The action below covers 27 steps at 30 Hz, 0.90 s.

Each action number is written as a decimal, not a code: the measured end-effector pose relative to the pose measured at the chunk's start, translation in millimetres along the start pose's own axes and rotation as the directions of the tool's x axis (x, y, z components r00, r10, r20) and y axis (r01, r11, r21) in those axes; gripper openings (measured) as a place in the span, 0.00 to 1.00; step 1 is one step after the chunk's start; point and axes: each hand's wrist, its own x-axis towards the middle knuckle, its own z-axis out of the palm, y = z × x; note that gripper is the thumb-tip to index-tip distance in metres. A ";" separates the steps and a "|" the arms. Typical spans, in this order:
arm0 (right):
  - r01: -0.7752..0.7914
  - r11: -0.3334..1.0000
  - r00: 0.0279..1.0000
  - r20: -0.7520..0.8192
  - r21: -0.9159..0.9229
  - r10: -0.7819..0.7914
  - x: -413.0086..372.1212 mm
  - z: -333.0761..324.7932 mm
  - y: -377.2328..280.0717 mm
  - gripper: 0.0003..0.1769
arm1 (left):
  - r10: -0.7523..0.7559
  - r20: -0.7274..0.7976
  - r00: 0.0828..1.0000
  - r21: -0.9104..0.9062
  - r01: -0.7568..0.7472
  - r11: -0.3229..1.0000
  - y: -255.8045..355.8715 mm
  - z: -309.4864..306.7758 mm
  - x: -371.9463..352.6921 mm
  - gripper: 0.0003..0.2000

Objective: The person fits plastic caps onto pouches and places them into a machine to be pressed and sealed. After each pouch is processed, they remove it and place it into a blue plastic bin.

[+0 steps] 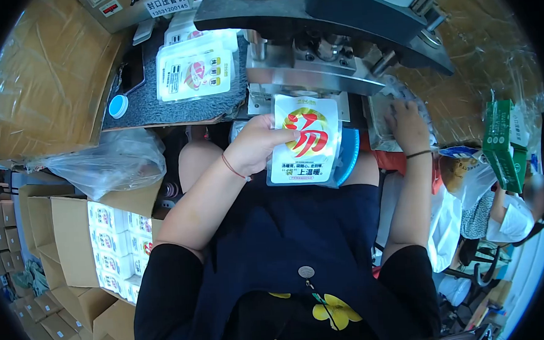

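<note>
Left hand (255, 147): is gripping the white pouch at its left edge. The thumb is pressing on the printed front, and the other fingers are curling behind it and are out of sight.
White pouch (313, 149): is hanging upright just right of the left fingers, with its big red character facing the camera. Its top edge is reaching up to the metal sealing head.
Sealing head (304, 76): is sitting directly above the left fingers and is touching or nearly touching the pouch's top. I cannot tell which.
Right hand (408, 126): is resting palm down on a heap of pouches, with a dark band on the wrist. The fingers (397, 108) are lying close together on the heap, and I cannot tell whether they are gripping anything.
Heap of pouches (382, 130): is lying under and just left of the right fingers, beside the held pouch.
Blue rim (349, 158): is showing behind the pouch's right edge, between the two hands.
Finished pouches (194, 70): are lying stacked on a grey mat (152, 105), up and to the left of the left fingers.
Blue cap (118, 106): is lying on the mat's left end, well apart from the left fingers.
Clear bag (108, 161): is slumping to the left of the left forearm.
Cardboard box (66, 242): is standing open below the bag and is holding rows of white packs.
Green cartons (501, 142): are standing well to the right of the right fingers, above another person (511, 219) who is sitting there.
</note>
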 end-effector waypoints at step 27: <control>0.442 0.395 0.881 -0.308 0.805 -0.358 -31.0 -56.0 -141.1 0.07 | 0.204 -0.039 0.978 0.709 -0.117 0.695 -26.8 6.0 -43.8 0.16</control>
